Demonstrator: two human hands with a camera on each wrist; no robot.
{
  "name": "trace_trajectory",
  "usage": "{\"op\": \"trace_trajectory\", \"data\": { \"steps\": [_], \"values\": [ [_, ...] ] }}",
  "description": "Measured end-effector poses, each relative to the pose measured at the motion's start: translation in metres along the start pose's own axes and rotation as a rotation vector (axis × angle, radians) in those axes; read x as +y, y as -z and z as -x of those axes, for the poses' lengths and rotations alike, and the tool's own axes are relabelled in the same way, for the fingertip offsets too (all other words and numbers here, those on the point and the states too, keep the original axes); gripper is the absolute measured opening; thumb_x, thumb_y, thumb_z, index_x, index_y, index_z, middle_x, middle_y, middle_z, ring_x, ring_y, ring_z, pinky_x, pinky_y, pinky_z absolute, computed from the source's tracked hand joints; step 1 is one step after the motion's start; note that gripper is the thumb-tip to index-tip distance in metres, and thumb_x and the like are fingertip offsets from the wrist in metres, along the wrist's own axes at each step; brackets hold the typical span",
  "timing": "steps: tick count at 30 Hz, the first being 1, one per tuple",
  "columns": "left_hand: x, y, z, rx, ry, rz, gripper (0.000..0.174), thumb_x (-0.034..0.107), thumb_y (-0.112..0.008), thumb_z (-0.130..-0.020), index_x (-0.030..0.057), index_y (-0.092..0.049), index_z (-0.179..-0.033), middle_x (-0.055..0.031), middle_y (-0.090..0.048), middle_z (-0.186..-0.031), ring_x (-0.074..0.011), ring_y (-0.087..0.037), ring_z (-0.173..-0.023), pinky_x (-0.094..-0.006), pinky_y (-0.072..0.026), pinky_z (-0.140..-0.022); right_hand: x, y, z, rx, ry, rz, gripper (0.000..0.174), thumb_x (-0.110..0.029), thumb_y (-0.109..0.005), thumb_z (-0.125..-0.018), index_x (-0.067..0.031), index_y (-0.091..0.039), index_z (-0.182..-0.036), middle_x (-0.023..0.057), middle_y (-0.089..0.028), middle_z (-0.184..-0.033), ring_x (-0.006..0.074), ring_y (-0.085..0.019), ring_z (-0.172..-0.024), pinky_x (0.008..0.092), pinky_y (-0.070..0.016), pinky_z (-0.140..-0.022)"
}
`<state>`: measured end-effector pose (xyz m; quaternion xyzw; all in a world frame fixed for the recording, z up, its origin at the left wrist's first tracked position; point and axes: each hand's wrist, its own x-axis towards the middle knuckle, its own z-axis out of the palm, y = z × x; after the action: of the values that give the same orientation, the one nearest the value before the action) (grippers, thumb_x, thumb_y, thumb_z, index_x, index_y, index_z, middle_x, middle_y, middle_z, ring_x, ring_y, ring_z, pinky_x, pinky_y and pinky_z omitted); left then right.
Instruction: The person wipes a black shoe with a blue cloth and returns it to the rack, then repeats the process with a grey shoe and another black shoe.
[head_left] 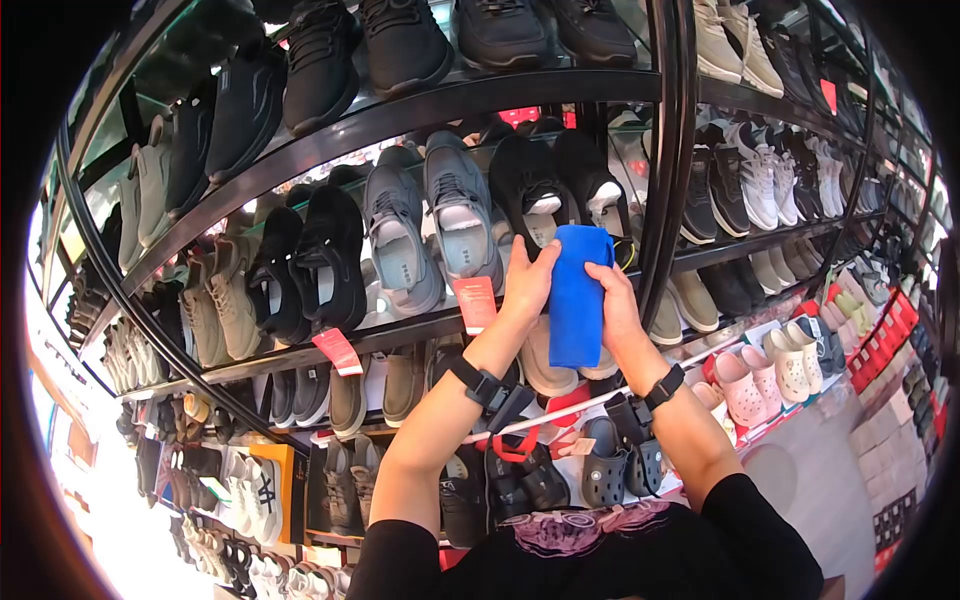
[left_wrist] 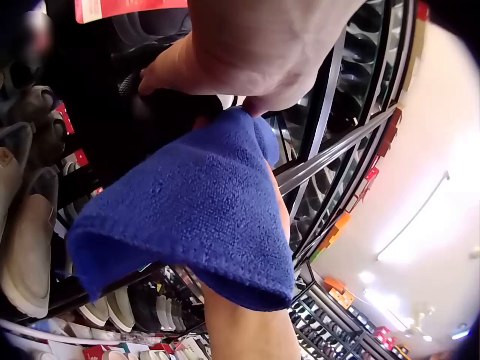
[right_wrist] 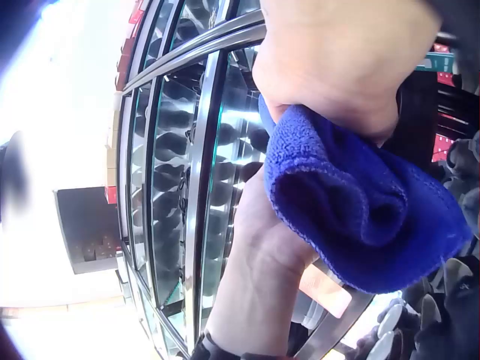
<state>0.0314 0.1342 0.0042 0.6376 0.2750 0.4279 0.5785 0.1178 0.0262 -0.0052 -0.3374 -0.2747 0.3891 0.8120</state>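
A blue terry cloth [head_left: 577, 305] hangs loosely folded between the two hands, in front of a black pair of shoes [head_left: 540, 185] on the middle shelf. My left hand [head_left: 530, 285] holds its upper left edge, thumb on the near face. On the opposite side, my right hand [head_left: 618, 305] grips it with the thumb across the front. In the left wrist view the cloth [left_wrist: 195, 202] droops wide below the left hand [left_wrist: 262, 52]. The right wrist view shows the cloth [right_wrist: 352, 202] bunched in curling folds under the right hand [right_wrist: 330, 67]; fingers behind it are hidden.
Grey shoes [head_left: 400, 240] stand left of the hands, with a red tag [head_left: 475, 305] hanging from the shelf edge. A black rack post [head_left: 668, 150] rises close on the right. Below are dark clogs [head_left: 604, 465], a white rail [head_left: 560, 412] and pink clogs [head_left: 738, 385].
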Motion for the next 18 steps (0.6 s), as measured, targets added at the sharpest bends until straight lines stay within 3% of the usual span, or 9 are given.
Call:
{"op": "trace_trajectory", "data": {
  "steps": [5, 7, 8, 10, 11, 13, 15, 17, 18],
  "values": [
    [-0.008, 0.003, -0.001, 0.003, -0.031, -0.011, 0.093, 0.041, -0.065, -0.082, -0.0092, -0.018, -0.145, -0.0314, -0.035, -0.142, -0.032, -0.043, -0.129, -0.0317, -0.0354, -0.105, -0.003, 0.003, 0.004, 0.0, -0.004, 0.026, 0.039, -0.016, -0.06, -0.084, -0.0043, -0.053, -0.12, 0.0102, -0.064, -0.101, 0.0197, -0.064, -0.083, 0.0337, -0.0556, -0.072],
    [0.012, 0.01, 0.015, -0.026, -0.044, -0.093, 0.084, 0.029, -0.064, -0.088, -0.0079, -0.016, -0.146, -0.0255, -0.034, -0.145, -0.0273, -0.037, -0.134, -0.0326, -0.0314, -0.108, -0.006, -0.007, 0.017, -0.02, 0.011, 0.033, 0.039, -0.015, -0.059, -0.084, -0.0041, -0.053, -0.121, 0.0109, -0.064, -0.101, 0.02, -0.065, -0.083, 0.0333, -0.0561, -0.071],
    [0.018, 0.015, 0.025, -0.081, -0.112, 0.118, 0.076, 0.022, -0.064, -0.09, -0.008, -0.02, -0.145, -0.0236, -0.03, -0.148, -0.0273, -0.029, -0.139, -0.0349, -0.0254, -0.112, -0.01, -0.017, 0.025, -0.056, 0.037, 0.024, 0.038, -0.015, -0.058, -0.085, -0.004, -0.052, -0.121, 0.0111, -0.064, -0.102, 0.0201, -0.065, -0.083, 0.0331, -0.0563, -0.071],
    [0.034, 0.037, 0.037, 0.052, -0.299, 0.129, 0.058, 0.02, -0.063, -0.091, -0.0026, -0.038, -0.139, -0.0157, -0.046, -0.138, -0.0224, -0.044, -0.128, -0.0346, -0.0347, -0.107, -0.008, -0.031, 0.037, -0.136, 0.016, 0.025, 0.038, -0.012, -0.056, -0.086, -0.0034, -0.052, -0.122, 0.0114, -0.064, -0.102, 0.0203, -0.066, -0.083, 0.0329, -0.0566, -0.072],
    [0.051, 0.05, 0.045, 0.067, -0.38, 0.277, 0.05, 0.019, -0.063, -0.092, -0.0005, -0.045, -0.135, -0.0119, -0.054, -0.129, -0.019, -0.051, -0.12, -0.0325, -0.039, -0.104, -0.009, -0.041, 0.045, -0.221, -0.037, 0.057, 0.039, -0.013, -0.058, -0.085, -0.0029, -0.052, -0.122, 0.0108, -0.065, -0.103, 0.0193, -0.066, -0.083, 0.0321, -0.0563, -0.073],
    [0.065, 0.089, 0.036, 0.226, -0.476, 0.277, 0.042, 0.016, -0.06, -0.092, -0.0027, -0.049, -0.128, -0.0119, -0.057, -0.123, -0.0181, -0.054, -0.114, -0.0321, -0.043, -0.098, 0.008, -0.054, 0.054, -0.323, -0.174, 0.108, 0.037, -0.011, -0.061, -0.085, -0.002, -0.054, -0.121, 0.0103, -0.065, -0.103, 0.0177, -0.066, -0.084, 0.0306, -0.0559, -0.073],
    [0.074, 0.127, 0.025, 0.304, -0.389, 0.506, 0.05, 0.022, -0.061, -0.091, -0.0056, -0.046, -0.129, -0.0143, -0.054, -0.125, -0.0217, -0.051, -0.116, -0.0349, -0.037, -0.103, 0.028, -0.072, 0.064, -0.426, -0.298, 0.058, 0.036, -0.01, -0.063, -0.085, -0.0011, -0.055, -0.119, 0.0098, -0.066, -0.102, 0.0167, -0.066, -0.084, 0.0296, -0.0557, -0.073],
    [0.074, 0.16, 0.013, 0.289, -0.124, 0.621, 0.058, 0.029, -0.061, -0.09, -0.0073, -0.042, -0.131, -0.0205, -0.047, -0.133, -0.0295, -0.043, -0.125, -0.0391, -0.0311, -0.108, 0.058, -0.081, 0.062, -0.51, -0.397, 0.036, 0.038, -0.009, -0.061, -0.086, -0.0018, -0.054, -0.123, 0.0082, -0.065, -0.103, 0.0157, -0.066, -0.085, 0.0297, -0.0552, -0.074],
    [0.068, 0.175, 0.005, 0.183, -0.006, 0.671, 0.075, 0.034, -0.061, -0.088, -0.0103, -0.028, -0.139, -0.0273, -0.028, -0.146, -0.0364, -0.026, -0.137, -0.0432, -0.0223, -0.113, 0.065, -0.091, 0.061, -0.516, -0.398, 0.007, 0.04, -0.009, -0.06, -0.086, -0.0013, -0.052, -0.124, 0.008, -0.064, -0.105, 0.0151, -0.065, -0.087, 0.0297, -0.0548, -0.075]
  ]
}}
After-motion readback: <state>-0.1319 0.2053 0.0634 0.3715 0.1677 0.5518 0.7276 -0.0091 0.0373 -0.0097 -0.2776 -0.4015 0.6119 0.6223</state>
